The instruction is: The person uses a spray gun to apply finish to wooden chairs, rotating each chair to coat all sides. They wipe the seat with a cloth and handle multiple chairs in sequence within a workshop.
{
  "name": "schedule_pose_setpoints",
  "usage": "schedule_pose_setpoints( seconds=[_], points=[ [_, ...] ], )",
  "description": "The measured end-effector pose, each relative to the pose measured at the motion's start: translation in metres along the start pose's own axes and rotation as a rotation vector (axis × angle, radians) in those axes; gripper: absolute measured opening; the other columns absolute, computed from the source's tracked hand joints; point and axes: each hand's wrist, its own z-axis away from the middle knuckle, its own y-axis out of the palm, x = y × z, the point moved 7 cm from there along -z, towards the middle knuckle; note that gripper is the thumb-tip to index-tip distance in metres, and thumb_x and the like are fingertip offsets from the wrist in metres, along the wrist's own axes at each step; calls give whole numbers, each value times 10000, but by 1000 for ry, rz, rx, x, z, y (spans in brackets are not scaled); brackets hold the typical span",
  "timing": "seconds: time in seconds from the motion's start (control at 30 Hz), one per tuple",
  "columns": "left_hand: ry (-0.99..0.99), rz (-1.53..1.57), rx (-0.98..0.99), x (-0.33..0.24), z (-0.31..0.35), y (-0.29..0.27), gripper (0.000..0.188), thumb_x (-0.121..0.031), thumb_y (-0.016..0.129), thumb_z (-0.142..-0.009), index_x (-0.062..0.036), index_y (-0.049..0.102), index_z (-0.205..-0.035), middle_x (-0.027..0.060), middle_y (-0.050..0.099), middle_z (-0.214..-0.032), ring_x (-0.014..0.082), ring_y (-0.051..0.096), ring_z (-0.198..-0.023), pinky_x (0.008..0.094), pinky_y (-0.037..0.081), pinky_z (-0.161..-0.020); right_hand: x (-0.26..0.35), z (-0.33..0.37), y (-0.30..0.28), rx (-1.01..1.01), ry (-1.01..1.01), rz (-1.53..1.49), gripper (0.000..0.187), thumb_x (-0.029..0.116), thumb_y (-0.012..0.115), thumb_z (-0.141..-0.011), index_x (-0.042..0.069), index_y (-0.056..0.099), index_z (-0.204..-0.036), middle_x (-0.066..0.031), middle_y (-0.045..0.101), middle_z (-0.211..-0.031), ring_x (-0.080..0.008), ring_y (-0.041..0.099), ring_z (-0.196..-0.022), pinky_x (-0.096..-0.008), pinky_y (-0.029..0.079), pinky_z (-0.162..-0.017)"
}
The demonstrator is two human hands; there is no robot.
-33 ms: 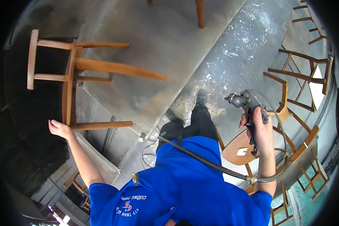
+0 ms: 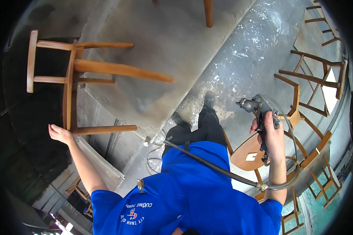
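At the left a brown wooden chair (image 2: 71,94) appears with its legs toward the middle of the picture and its backrest outward. My left hand (image 2: 60,134) is at the near corner of its seat frame, fingers stretched out past the wood; whether the palm presses on it is hard to see. On the right, my right hand (image 2: 273,137) is wrapped round the grip of a dark metal spray gun (image 2: 259,106), whose nozzle points left. A hose (image 2: 219,169) runs across in front of my blue shirt and loops round my right forearm.
A grey raised slab (image 2: 145,78) fills the upper middle, its edge running diagonally above my feet. More wooden chairs (image 2: 315,76) stand along the right, one with a round seat (image 2: 245,153) close under my right hand. A chair leg (image 2: 208,13) hangs into view at the top.
The chair and my left hand have shifted very slightly left. The spray gun has moved a touch to the right, still in my right hand.
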Motion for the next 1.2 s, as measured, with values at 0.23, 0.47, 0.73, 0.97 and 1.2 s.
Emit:
schedule_pose_setpoints(
  seconds=[0.23,0.47,0.73,0.97,1.2],
  points=[
    [-8,68,114,14,-41,28,507,-334,451,-1035,103,629,-1221,269,630,-1260,384,579,-1197,435,426,-1058,-16,-18,-20,-12,-67,-210,608,589,455,-1010,2,611,-981,-67,641,-730,-92,583,-552,-201,388,-432],
    [123,22,171,26,-75,48,399,-244,424,-1055,52,678,-1138,206,694,-1106,327,641,-1059,419,463,-992,-24,-67,-15,52,-22,-229,711,717,452,-941,24,605,-990,-60,598,-703,-133,562,-495,-220,374,-415],
    [-214,88,236,13,-77,45,548,-453,373,-1065,-28,613,-1315,150,490,-1426,278,380,-1385,374,269,-1178,56,-176,137,486,-433,-598,892,888,343,-812,12,513,-811,-90,566,-700,-190,538,-507,-283,431,-492],
    [-195,113,239,0,-67,35,511,-422,385,-1068,-40,602,-1329,126,475,-1430,255,383,-1391,363,261,-1187,110,-222,225,491,-522,-518,635,637,480,-970,13,594,-935,-71,638,-801,-167,660,-737,-220,412,-466],
    [-239,159,247,-5,-59,30,525,-467,400,-1059,-76,595,-1351,79,473,-1448,212,408,-1371,384,297,-1135,73,-258,227,364,-384,-311,391,415,591,-1008,45,612,-883,-18,648,-722,-58,516,-603,-226,389,-527]
  ],
)
